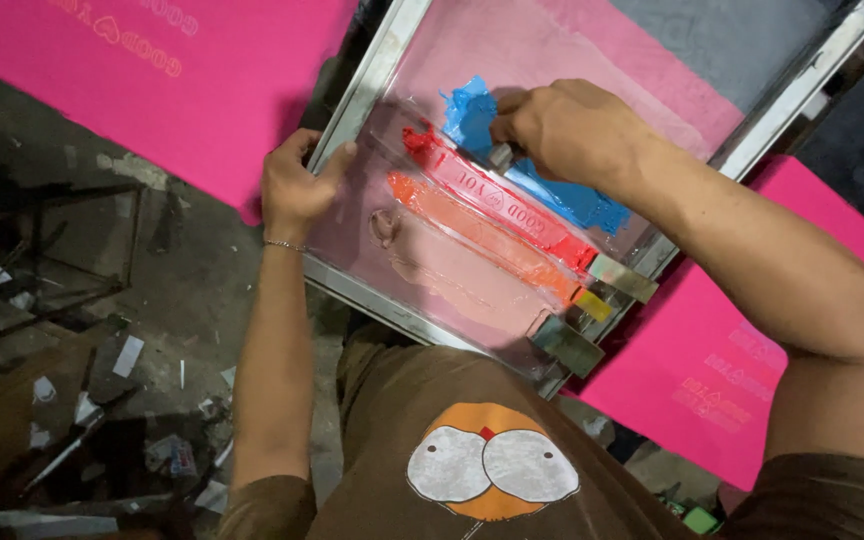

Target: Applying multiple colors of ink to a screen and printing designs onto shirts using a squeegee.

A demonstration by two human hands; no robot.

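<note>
Here's the screen-printing frame (372, 85), tilted across the view, its mesh carrying bands of ink: blue (552, 195) farthest from the body, then red (497, 200), then orange (482, 240), then a pale pink smear nearest the near rail. By my read the job sits mid-run: pink sheets with faint lettering lie beyond the frame's far-left corner (152, 80) and off its right corner (712, 370), already printed, while plenty of ink waits on the mesh. Left hand (297, 185) is curled closed around the frame's left rail, thumb on top. Right hand (562, 125) is clenched on the squeegee handle (502, 155) at the blue ink, inside the frame. Metal tabs (592, 300) line the frame's right end.
</note>
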